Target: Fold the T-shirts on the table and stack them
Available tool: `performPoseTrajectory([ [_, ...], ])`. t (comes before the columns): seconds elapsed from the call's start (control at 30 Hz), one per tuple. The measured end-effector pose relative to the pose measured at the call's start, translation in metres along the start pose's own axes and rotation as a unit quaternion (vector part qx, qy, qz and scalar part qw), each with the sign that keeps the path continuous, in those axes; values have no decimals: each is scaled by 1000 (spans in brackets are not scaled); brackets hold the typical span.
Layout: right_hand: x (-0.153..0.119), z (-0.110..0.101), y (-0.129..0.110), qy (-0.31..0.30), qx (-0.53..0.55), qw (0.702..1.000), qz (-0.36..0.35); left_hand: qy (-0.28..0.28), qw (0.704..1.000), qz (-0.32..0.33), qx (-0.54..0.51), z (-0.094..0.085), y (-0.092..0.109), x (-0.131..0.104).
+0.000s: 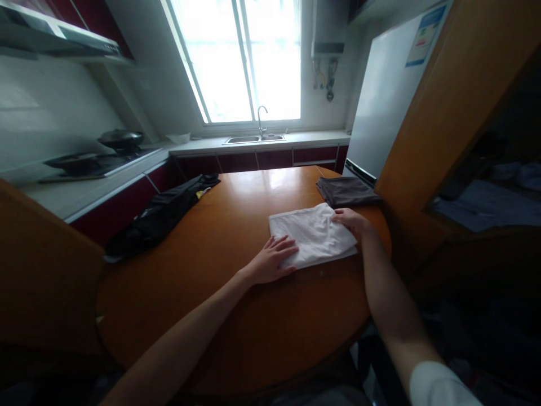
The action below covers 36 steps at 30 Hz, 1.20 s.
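Note:
A white folded garment (315, 237) lies flat on the round wooden table (236, 225), its layers showing at the lower right corner. My left hand (274, 260) rests on its near left part, fingers stretched out and spread. At the garment's right edge, the bent fingers of my right hand (349, 219) are closed on the fabric; the thumb is hard to make out. Just beyond that hand, a dark grey folded garment (346, 192) sits near the table's far right edge.
Dark clothing (160, 214) is heaped along the table's left edge. Behind the table runs a counter with a sink (253, 138) under the window. A stove with pans (120, 138) stands left, a fridge (389, 90) right.

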State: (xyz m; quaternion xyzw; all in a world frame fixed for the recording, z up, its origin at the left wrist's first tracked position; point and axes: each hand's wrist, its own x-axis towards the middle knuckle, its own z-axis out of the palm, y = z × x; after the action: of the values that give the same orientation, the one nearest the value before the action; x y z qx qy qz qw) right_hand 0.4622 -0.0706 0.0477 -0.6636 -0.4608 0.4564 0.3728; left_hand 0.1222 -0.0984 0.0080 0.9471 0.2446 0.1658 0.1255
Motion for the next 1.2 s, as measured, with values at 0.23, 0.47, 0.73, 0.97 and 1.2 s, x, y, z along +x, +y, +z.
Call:
performPoseTrajectory([
  [0.23, 14, -4, 8, 80, -36, 996, 27, 35, 998, 24, 38, -4, 10, 2],
  [0.47, 16, -3, 11, 88, -42, 995, 16, 38, 995, 88, -12, -4, 10, 6],
  [0.73, 20, -3, 17, 100, -52, 994, -4, 27, 991, 111, -62, -6, 6, 4],
  [0.97, 39, 7, 24, 181, -34, 981, -65, 5, 991, 93, -96, -10, 12, 4],
  [1.2, 49, 11, 25, 163, -56, 979, -108, -8, 992, 89, -87, -16, 16, 3],
])
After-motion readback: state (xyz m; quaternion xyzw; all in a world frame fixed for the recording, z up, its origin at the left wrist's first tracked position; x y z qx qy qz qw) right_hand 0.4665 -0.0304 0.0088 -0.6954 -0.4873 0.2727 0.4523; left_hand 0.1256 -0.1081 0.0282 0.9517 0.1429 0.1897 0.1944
